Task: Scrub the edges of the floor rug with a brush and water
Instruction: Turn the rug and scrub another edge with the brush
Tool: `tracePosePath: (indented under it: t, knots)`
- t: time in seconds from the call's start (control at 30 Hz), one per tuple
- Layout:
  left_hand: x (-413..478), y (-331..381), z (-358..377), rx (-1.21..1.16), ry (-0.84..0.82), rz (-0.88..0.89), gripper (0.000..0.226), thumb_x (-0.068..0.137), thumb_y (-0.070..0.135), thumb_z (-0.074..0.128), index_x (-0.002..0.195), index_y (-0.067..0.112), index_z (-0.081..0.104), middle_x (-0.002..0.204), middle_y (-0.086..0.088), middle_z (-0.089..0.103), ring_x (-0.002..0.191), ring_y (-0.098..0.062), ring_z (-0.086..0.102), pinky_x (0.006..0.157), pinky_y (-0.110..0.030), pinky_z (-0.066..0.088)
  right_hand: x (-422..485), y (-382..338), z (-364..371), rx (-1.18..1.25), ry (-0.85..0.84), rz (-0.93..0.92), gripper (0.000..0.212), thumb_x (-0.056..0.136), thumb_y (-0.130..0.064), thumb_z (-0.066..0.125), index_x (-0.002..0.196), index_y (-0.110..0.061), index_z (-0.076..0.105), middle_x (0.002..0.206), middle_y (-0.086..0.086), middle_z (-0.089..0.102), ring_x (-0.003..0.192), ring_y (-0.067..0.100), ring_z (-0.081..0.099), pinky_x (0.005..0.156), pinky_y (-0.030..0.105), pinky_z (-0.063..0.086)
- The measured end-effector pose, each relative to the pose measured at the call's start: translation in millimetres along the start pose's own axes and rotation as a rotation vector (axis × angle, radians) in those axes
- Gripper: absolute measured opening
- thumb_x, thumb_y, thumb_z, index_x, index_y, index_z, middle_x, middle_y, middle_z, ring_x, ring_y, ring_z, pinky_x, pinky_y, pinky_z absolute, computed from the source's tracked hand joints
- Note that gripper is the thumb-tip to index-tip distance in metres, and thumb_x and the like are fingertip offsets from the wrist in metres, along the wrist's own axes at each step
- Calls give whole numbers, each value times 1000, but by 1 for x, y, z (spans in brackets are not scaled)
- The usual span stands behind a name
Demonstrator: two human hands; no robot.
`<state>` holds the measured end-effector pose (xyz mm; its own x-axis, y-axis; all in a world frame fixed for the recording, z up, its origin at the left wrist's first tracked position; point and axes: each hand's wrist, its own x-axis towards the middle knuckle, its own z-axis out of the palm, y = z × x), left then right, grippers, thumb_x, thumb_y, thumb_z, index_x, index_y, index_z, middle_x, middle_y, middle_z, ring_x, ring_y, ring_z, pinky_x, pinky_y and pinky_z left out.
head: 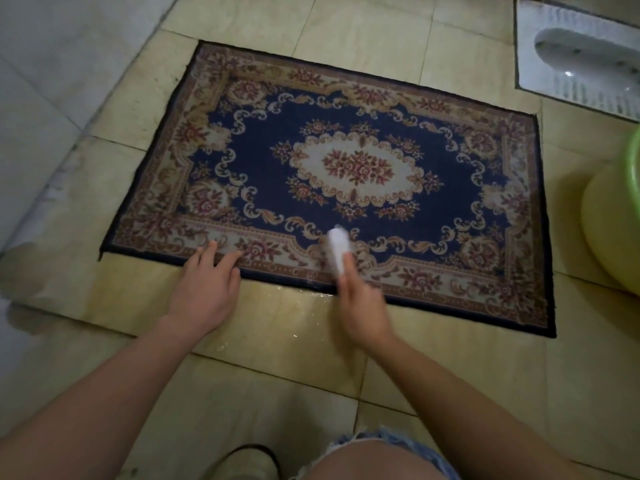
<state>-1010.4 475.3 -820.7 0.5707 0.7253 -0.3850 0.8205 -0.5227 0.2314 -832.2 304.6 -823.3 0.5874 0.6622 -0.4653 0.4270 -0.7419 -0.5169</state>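
My right hand (360,303) grips the white brush (337,249), blurred, on the near border of the rug (346,116). At its 9 o'clock my left hand (204,285) presses that edge, fingers spread. Wet floor (287,313) shines beneath; a green basin (613,223) sits at 3 o'clock.

Floor (381,36): beige square tiles, dark grout lines.

Rug (329,174): lies flat on tiles, rectangular. Dark blue field, cream oval medallion, floral border, dark bound edge.

Wet patch (287,306): shiny film on tiles, touching rug's near edge about midway along.

Basin (609,230): yellow-green plastic, stands on tiles just beside rug's right edge, partly out of frame.

Squat toilet pan (571,57): white, set into floor beyond rug's far right corner.

Pale shoe (249,462): on tiles, well apart from rug's near edge, blurred.
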Motion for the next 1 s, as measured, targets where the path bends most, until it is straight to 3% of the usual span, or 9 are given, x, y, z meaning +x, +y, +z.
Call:
tracePosePath:
  t: [0.13,0.23,0.33,0.53,0.63,0.77,0.87,0.93,1.0]
  knots:
    - [6,-12,-7,-1,81,11,45,99,28,38,141,14,40,147,-12,37,131,-31,34,110,-45,29,-14,-36,14,36,-355,-231,48,103,-41,28,150,-39,19,107,10,64,76,17,59,67,35,52]
    - [16,-35,-14,-20,159,-125,54,98,28,39,144,3,29,150,-18,30,136,-34,28,114,-46,22,25,-36,-17,145,-99,-137,46,103,-38,31,148,-35,27,96,6,65,59,13,55,51,30,51]
    - [24,-61,-22,-33,134,-282,62,99,30,36,147,-4,16,154,-25,14,142,-37,13,118,-45,12,54,-40,-27,102,129,80,49,104,-36,26,152,-28,20,85,8,64,66,24,61,56,40,53]
    - [31,-85,-26,-44,65,-390,57,101,36,30,147,3,25,155,-25,12,143,-37,11,115,-45,15,7,-97,43,-71,-441,-330,50,105,-34,27,152,-31,12,103,16,66,81,30,62,67,41,50]
    - [29,-101,-29,-18,108,-356,48,100,34,33,143,12,37,148,-26,27,137,-39,25,112,-46,25,42,-110,24,163,-300,-264,46,104,-37,29,150,-29,29,102,12,66,79,25,62,65,36,49]
    - [26,-116,-33,-80,84,-294,44,99,29,39,140,14,44,145,-27,33,132,-40,35,108,-45,33,81,-111,8,46,19,-62,49,105,-33,25,153,-24,19,85,9,62,60,20,52,47,30,39]
    - [27,-117,-42,-95,77,-269,42,98,26,42,138,14,47,143,-27,36,128,-40,41,103,-41,38,50,-124,48,-148,-240,-284,49,104,-32,27,151,-29,10,96,16,66,71,27,62,59,40,54]
    - [25,-117,-45,-96,94,-244,40,97,21,45,136,13,50,142,-27,38,126,-40,43,100,-41,40,26,-135,67,-96,-489,-418,50,104,-39,25,152,-32,14,104,14,65,84,29,63,74,46,54]
    - [22,-120,-47,-93,104,-209,41,96,18,46,137,15,50,143,-26,38,127,-39,44,100,-40,40,41,-143,65,54,-504,-424,48,103,-41,28,150,-31,27,115,9,65,99,25,61,87,40,50]
